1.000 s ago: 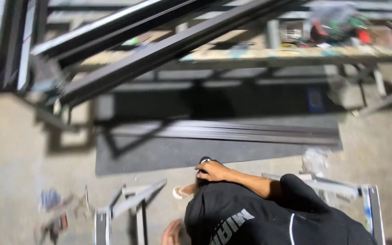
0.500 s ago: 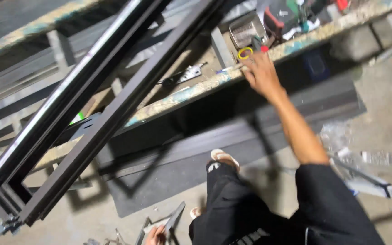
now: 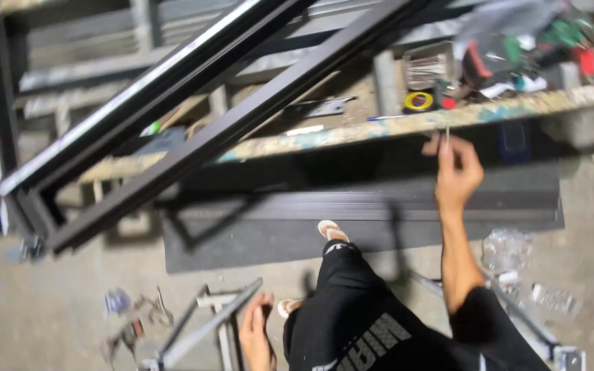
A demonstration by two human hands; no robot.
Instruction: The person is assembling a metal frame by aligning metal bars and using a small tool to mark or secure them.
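Note:
My right hand (image 3: 456, 168) is raised in front of the workbench edge (image 3: 352, 134), fingers pinched on a thin metal pin or screw (image 3: 446, 135) that points upward. My left hand (image 3: 256, 336) is low by my black trousers, fingers stretched out, resting at the end of a grey metal bar (image 3: 207, 323) of a small stand; it holds nothing that I can see. My sandalled feet (image 3: 331, 230) are on the concrete floor.
A long dark metal frame (image 3: 242, 117) leans diagonally across the bench. On the bench lie a yellow tape roll (image 3: 418, 102), a clear box of small parts (image 3: 427, 65) and tools. Dark profiles (image 3: 379, 206) are stacked below. Crumpled plastic (image 3: 507, 251) lies on the right.
My right hand has drawn back from the bench top, now pinching a thin pin. My left hand stays low by the stand. The view has shifted.

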